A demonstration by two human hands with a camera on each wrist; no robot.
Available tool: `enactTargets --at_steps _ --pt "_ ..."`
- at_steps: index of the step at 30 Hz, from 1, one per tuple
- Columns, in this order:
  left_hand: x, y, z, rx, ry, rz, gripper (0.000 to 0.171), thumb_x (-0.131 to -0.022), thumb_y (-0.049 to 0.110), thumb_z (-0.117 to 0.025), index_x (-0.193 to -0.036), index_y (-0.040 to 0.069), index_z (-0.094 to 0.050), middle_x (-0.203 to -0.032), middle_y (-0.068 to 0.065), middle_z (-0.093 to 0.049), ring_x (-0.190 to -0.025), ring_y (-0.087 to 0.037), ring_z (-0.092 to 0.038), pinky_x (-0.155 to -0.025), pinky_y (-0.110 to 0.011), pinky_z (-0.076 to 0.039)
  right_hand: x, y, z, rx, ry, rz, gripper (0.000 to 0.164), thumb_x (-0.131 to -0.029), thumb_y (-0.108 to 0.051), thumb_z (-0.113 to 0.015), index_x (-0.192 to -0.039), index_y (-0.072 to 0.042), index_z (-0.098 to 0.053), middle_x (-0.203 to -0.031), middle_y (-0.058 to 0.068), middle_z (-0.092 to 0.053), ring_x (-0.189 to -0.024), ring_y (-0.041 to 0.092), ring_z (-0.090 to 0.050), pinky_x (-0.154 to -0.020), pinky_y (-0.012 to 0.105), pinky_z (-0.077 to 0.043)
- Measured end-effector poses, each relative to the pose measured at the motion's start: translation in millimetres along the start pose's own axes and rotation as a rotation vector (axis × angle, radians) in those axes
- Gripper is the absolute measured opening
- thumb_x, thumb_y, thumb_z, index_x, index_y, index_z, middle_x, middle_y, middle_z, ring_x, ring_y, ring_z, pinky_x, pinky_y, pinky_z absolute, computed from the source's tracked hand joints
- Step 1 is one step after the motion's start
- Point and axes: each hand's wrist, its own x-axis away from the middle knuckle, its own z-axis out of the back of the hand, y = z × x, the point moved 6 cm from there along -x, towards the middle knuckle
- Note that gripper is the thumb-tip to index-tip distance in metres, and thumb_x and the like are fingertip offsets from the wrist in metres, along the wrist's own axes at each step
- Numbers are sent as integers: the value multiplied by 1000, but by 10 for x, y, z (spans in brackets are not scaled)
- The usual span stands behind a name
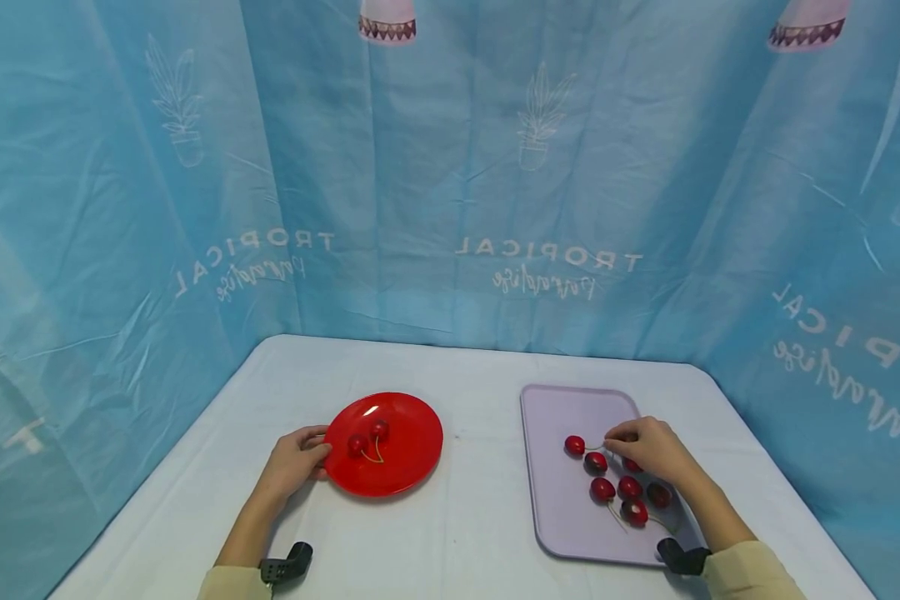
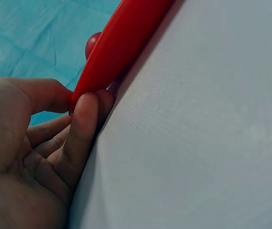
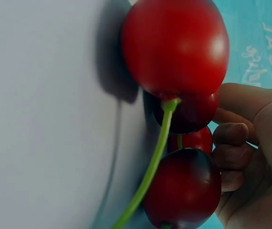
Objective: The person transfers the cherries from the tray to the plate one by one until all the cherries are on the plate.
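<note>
At the left, my left hand (image 1: 294, 462) pinches the near-left rim of a round red plate (image 1: 412, 471), thumb on top and fingers below; the left wrist view shows this plate (image 2: 121, 52) slightly raised at the rim. Two red cherries (image 1: 357, 444) with green stems lie on it. Over the lilac tray (image 1: 566, 533), my right hand (image 1: 652, 450) has thumb and forefinger together at the stem end of a red cherry (image 1: 574, 446). Several dark red cherries (image 1: 602, 489) lie below and beside that hand. In the right wrist view, nearer cherries (image 3: 176, 47) hide the fingertips.
A white cloth (image 1: 480, 467) covers the table, with a bare stretch between plate and tray. Blue printed curtains (image 1: 450, 183) hang along the back and both sides. Dark wrist bands with cameras (image 1: 288, 565) sit on both wrists.
</note>
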Motion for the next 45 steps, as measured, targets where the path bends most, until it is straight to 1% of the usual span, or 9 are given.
enactTargets --at_steps 8,18,24,27,30,36,45 --pt "-2 8 -13 -3 0 6 45 -91 14 -61 -133 0 -51 -118 -22 -60 -66 -19 -64 -64 -28 -56 34 9 20 -7 2 -12 19 -82 -22 -76 -96 -10 -74 -84 0 -66 -71 17 -56 -66 31 -55" --pt "-12 21 -12 5 1 6 44 -91 14 -61 -132 0 -52 -118 -22 -60 -66 -19 -63 -64 -27 -56 19 -2 39 -48 -15 34 17 -84 -24 -74 -94 -10 -73 -76 0 -62 -68 18 -54 -58 28 -51" --pt "-3 21 -7 -2 2 13 45 -91 14 -61 -132 -1 -52 -118 -22 -60 -65 -19 -63 -64 -27 -56 35 -53 69 -86 -6 59 19 -86 -27 -72 -94 -10 -72 -74 2 -61 -67 18 -52 -57 26 -50" --pt "5 18 -3 -4 3 13 44 -91 14 -61 -132 -1 -52 -118 -22 -60 -66 -19 -63 -64 -27 -56 31 -75 74 -103 1 68 22 -87 -28 -71 -96 -8 -71 -77 3 -62 -69 19 -52 -58 27 -50" --pt "10 22 1 -1 2 6 44 -91 14 -60 -132 -1 -52 -119 -23 -60 -66 -19 -63 -65 -27 -56 22 -87 77 -128 15 54 23 -87 -30 -71 -97 -9 -71 -80 4 -63 -71 20 -52 -59 27 -50" --pt "21 30 10 -2 3 1 43 -92 13 -59 -132 -1 -51 -118 -23 -60 -66 -19 -63 -64 -26 -56 2 -100 89 -169 24 53 26 -87 -32 -70 -99 -9 -71 -84 7 -64 -74 23 -53 -60 30 -51" --pt "27 34 5 3 0 -2 42 -92 13 -59 -132 -1 -52 -117 -22 -60 -65 -19 -63 -64 -26 -56 -13 -159 93 -204 40 18 30 -86 -35 -71 -100 -9 -71 -88 8 -64 -76 23 -52 -60 32 -50"
